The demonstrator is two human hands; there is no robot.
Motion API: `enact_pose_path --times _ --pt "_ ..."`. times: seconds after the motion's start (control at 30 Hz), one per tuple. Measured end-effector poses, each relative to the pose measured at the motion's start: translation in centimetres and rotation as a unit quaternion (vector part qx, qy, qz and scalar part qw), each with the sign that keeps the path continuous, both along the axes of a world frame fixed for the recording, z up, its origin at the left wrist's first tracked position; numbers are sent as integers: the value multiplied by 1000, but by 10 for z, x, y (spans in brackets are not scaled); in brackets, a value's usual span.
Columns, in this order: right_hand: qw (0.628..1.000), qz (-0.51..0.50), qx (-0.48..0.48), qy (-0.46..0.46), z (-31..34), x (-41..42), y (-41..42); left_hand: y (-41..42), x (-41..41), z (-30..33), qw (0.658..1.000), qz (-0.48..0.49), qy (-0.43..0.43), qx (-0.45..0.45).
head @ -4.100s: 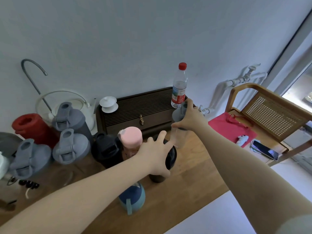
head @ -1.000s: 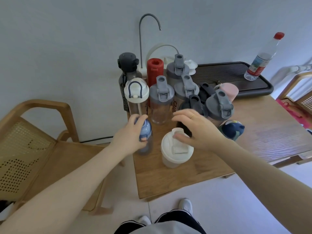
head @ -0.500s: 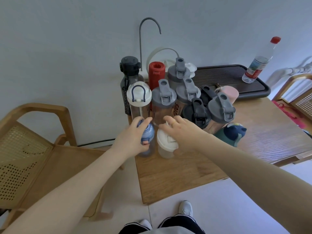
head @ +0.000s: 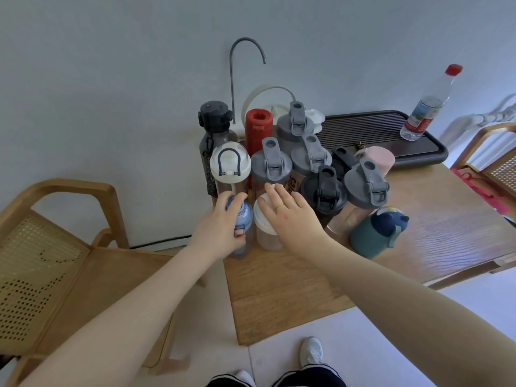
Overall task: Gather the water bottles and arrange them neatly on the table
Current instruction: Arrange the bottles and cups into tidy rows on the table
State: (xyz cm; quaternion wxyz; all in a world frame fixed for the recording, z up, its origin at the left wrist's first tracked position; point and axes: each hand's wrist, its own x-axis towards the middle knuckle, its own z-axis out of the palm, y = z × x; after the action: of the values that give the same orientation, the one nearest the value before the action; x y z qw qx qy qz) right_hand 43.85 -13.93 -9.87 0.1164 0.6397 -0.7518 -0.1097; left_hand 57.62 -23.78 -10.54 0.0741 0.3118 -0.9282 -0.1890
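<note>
Several bottles stand bunched at the far left of the wooden table (head: 293, 297). My left hand (head: 220, 233) is wrapped around the blue-lidded bottle (head: 243, 219) at the front left of the group. My right hand (head: 290, 216) lies flat, fingers spread, on the lid of the white-lidded shaker (head: 266, 236) right beside it. Behind stand a clear bottle with a white lid (head: 230, 166), grey-lidded shakers (head: 270, 166), a red bottle (head: 258, 129) and a dark grey bottle (head: 213, 121). A teal bottle (head: 377, 233) stands front right. A clear plastic bottle with a red cap (head: 427, 107) stands apart on the tray.
A dark slatted tea tray (head: 377, 135) lies at the back right of the table, a curved tap (head: 237, 65) and kettle behind the bottles. A wooden cane chair (head: 55, 247) stands to the left, another (head: 497, 163) at the far right. My feet are below.
The white-lidded shaker slid left and back against the blue-lidded bottle under my right hand. My left hand stayed on the blue-lidded bottle. Earlier I was at the table's right end.
</note>
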Motion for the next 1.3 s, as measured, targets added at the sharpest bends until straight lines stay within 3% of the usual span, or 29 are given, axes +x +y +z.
enact_pose_path --times 0.2,0.33,0.4,0.47,0.57,0.7,0.9,1.03,1.17,1.3 --pt "992 32 -120 -15 -8 0 4 3 4 6 999 4 -17 -30" --pt "954 81 -276 -86 20 -22 34 14 3 14 996 -15 28 -86" --pt "916 -3 -375 -143 26 -46 62 19 -2 16 988 -38 72 -129" --pt "871 -161 -415 -209 20 -76 95 29 -11 18 983 -53 106 -142" --pt "838 -344 -291 -307 -1 -116 134 50 -27 21 973 -89 147 -151" --pt "811 -357 -155 -437 -12 -144 150 78 -55 19 965 -147 158 -148" --pt "860 -307 -131 -385 -18 -166 146 117 -101 19 971 -122 146 -145" --pt "884 -306 -102 -339 -21 -185 152 132 -142 22 980 -98 89 -147" --pt "873 -318 -119 -350 -20 -225 156 137 -184 31 981 -68 10 -179" --pt "876 -268 -118 -384 -20 -256 150 137 -215 33 979 -50 -40 -194"
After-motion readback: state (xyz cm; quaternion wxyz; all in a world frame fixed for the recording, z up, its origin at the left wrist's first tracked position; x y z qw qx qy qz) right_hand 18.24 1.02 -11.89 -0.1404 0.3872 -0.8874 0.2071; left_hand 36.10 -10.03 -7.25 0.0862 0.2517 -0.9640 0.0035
